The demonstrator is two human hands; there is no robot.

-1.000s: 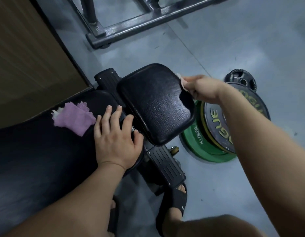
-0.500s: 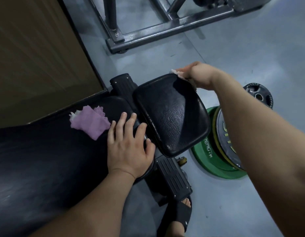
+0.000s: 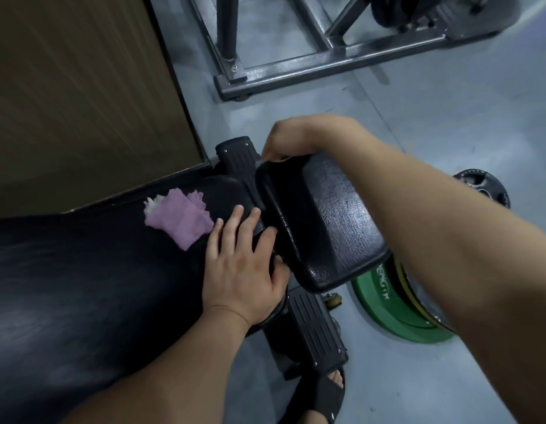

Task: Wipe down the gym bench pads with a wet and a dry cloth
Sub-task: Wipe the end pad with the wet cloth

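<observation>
— Dim overall?
— Yes, and cool and bluish. The floor is the brightest part, palest beyond the steel frame, so the light seems to fall from that far side.
— Any glare?
— A soft sheen on the seat pad toward its right edge, and hazy pale patches on the long pad.
— Sharpness?
— The wooden panel is streaked with motion blur and the right hand is smeared. Straight bars bow near the view's edges.

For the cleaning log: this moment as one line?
left hand flat on long black bench pad | right hand curled over far edge of small black seat pad, contents hidden | purple cloth on long pad
</observation>
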